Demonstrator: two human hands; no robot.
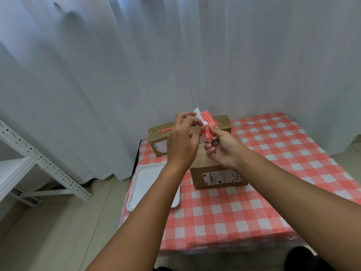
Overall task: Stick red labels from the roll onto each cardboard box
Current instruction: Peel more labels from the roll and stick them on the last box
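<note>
While held, red label, print unreadable.

Both forearms bare, sleeveless; no rings; no watch.

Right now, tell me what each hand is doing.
Left hand: pinching the white backing strip.
Right hand: gripping the red label roll.

Single head-worn wide-angle view, facing forward and down; checkered table near, toward 3 o'clock, curtain at 12.
</note>
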